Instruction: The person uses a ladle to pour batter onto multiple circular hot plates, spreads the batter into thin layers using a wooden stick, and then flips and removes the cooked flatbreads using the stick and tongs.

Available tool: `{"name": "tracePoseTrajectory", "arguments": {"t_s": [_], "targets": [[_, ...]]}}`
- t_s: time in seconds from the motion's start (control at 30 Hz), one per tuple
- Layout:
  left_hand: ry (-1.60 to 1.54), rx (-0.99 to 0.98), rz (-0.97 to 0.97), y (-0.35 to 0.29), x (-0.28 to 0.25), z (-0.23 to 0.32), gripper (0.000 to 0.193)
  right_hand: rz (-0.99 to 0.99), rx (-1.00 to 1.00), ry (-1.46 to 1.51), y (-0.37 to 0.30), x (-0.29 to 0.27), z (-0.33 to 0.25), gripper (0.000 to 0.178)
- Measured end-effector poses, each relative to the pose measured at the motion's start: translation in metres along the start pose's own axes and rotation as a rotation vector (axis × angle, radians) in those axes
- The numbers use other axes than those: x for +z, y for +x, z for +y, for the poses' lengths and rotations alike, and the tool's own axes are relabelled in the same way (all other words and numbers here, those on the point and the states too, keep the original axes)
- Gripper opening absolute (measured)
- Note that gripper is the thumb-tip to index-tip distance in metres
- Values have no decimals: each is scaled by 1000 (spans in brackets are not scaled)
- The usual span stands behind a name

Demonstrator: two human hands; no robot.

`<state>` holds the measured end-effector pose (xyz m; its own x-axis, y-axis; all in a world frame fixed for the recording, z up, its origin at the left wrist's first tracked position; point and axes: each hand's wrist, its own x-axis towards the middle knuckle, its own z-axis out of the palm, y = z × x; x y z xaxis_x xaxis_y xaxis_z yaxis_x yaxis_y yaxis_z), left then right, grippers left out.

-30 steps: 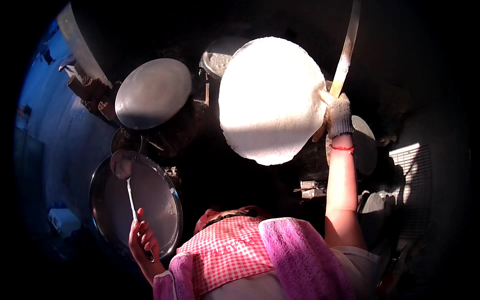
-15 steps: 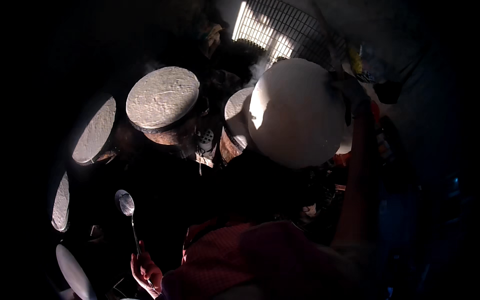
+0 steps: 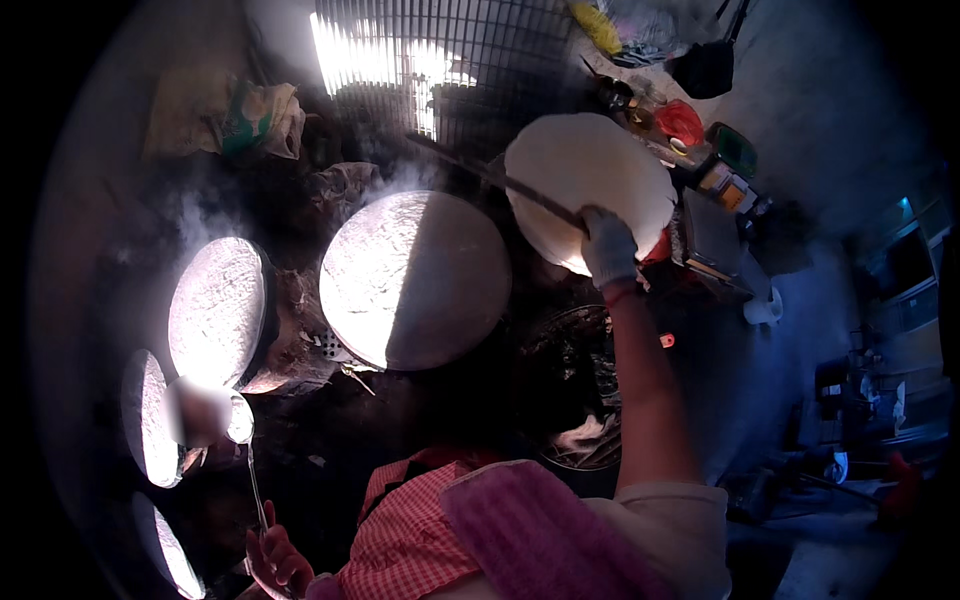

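My left hand [image 3: 278,562] at the lower left is closed round the handle of a long-handled metal spoon [image 3: 240,418]. The spoon's bowl points up and away, beside the pale-topped round pans. My right arm reaches far forward. My gloved right hand [image 3: 608,245] is closed on a long dark flat stick [image 3: 545,200], which slants across a large pale round disc [image 3: 590,155]. I cannot tell whether the hand also grips the disc or what bears it. To its left, a wide round pan [image 3: 450,280] has a pale top, half in sunlight and half in shade.
Steam rises round another pale-topped pan [image 3: 215,310] and smaller ones at the left edge. A metal grille [image 3: 500,60] stands at the back. A red bowl-like thing [image 3: 680,122], a dark green container [image 3: 733,150] and boxes crowd the far right. A dark round opening [image 3: 570,390] lies below my right hand.
The pale disc now sits farther off and apart from the middle pan, whose top shows whole. My right hand has come over the disc with the stick. The view has turned and brightened; the spoon stays held.
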<state>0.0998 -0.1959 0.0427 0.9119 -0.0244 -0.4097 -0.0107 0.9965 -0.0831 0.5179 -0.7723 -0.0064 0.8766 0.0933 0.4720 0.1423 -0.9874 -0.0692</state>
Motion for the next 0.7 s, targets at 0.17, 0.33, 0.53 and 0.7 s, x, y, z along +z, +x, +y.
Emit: {"name": "tracePoseTrajectory", "arguments": {"t_s": [0.17, 0.33, 0.53, 0.7], "targets": [[66, -22, 71, 13, 26, -9, 52, -11, -44, 158, -53, 64, 22, 23], [204, -162, 71, 36, 54, -24, 50, -37, -66, 136, -63, 37, -4, 22], [327, -180, -105, 53, 16, -31, 62, -757, -268, 844, -120, -69, -267, 62], [597, -125, 103, 27, -30, -28, 50, -1139, -527, 979, -176, -159, -394, 85]]}}
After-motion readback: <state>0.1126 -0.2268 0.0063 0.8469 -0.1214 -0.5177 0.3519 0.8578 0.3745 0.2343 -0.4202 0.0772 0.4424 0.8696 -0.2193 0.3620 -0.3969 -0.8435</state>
